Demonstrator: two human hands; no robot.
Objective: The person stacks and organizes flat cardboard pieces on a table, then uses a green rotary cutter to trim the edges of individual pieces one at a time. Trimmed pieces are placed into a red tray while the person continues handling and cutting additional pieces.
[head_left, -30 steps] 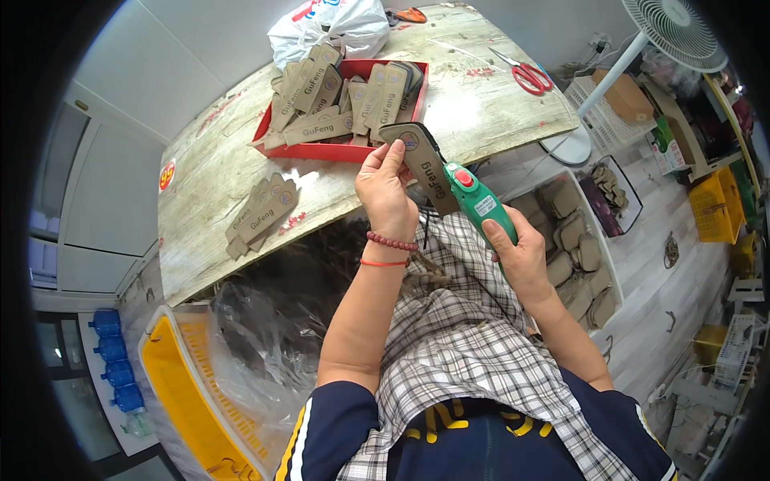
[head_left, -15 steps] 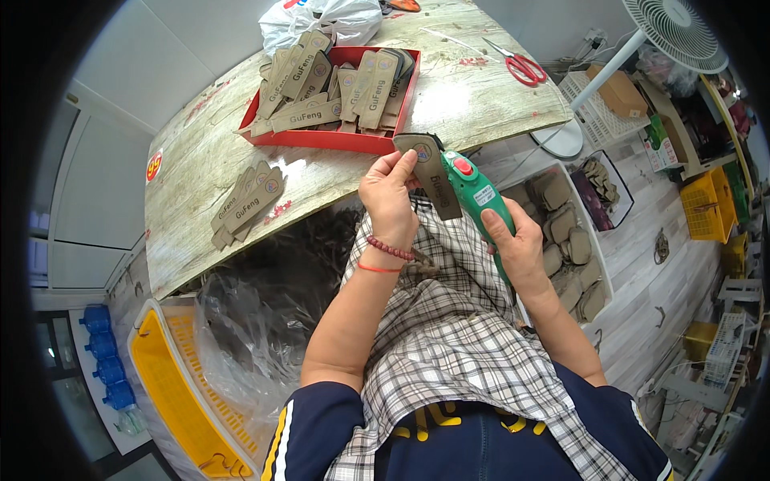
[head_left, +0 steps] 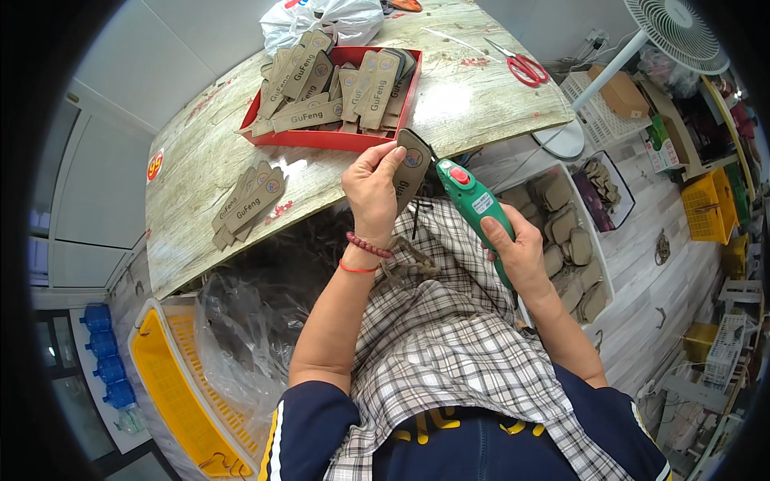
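Note:
My left hand [head_left: 372,192] pinches a tan fabric tab [head_left: 411,164] with a dark edging and a small round emblem, holding it up in front of the table's near edge. In my right hand [head_left: 521,248] is a green handheld electric cutter [head_left: 469,192] with a red button, fingers wrapped round its body. The cutter's tip lies just right of the tab, close to its edge; I cannot tell whether they touch. A thin dark strip hangs below the tab, over my checked apron [head_left: 449,337].
Similar tabs fill a red box [head_left: 321,143] on the table [head_left: 192,144]; several more [head_left: 253,200] lie left. Red-handled scissors [head_left: 525,70] rest at the far right. Below are a white bin [head_left: 605,280] of tan pieces, clear plastic [head_left: 233,337] and a yellow basket [head_left: 164,385]. A fan [head_left: 678,32] stands right.
My left hand has shifted left and turned the tab more upright, drawing it away from the cutter. The cutter has moved slightly left and down.

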